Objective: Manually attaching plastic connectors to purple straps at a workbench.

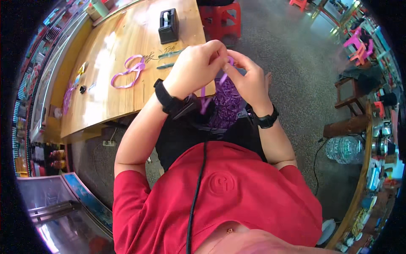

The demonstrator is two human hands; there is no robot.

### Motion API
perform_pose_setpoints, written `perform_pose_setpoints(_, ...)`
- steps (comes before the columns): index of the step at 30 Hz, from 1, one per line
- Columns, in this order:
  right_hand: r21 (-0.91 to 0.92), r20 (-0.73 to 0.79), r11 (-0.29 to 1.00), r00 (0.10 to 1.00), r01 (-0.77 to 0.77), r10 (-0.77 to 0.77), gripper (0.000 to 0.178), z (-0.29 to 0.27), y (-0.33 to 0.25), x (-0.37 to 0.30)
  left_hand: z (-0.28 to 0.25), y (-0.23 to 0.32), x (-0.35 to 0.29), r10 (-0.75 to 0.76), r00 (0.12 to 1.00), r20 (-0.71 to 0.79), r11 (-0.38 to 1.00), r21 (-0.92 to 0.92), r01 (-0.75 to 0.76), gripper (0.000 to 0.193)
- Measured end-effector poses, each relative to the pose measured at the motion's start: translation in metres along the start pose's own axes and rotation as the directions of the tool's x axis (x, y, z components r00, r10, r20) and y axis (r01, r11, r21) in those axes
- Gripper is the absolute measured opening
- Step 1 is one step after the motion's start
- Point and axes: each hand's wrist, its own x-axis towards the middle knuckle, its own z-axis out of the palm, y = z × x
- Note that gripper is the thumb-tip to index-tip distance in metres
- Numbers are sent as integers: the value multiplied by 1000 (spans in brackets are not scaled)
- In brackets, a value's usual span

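A black tape dispenser (168, 31) stands on the wooden worktop (137, 34), with two dark green pens (169, 54) lying near it. A red plastic stool (230, 19) sits just beyond the worktop's edge on the speckled grey floor (283, 55). Farther right are a pink stool (353, 41), a dark wooden stool (347, 91) and a large clear bottle (343, 150). A white power strip (109, 143) lies below the worktop.

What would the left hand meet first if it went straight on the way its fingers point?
Most likely the right hand, with the purple strip at its fingers; one view leaves the depth unclear.
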Motion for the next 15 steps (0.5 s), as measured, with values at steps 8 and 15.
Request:
perform_pose_setpoints(8, 3, -111, 996, 989, -95, 94, 25, -38, 37, 8, 29, -25, 36, -19, 990, 142, 966, -251, 54, 23)
perform_pose_setpoints(15, -180, -221, 983, 975, -25, -16, 22, -50, 52, 23, 47, -25, 63, 18, 980, 198, 944, -326, 49, 14)
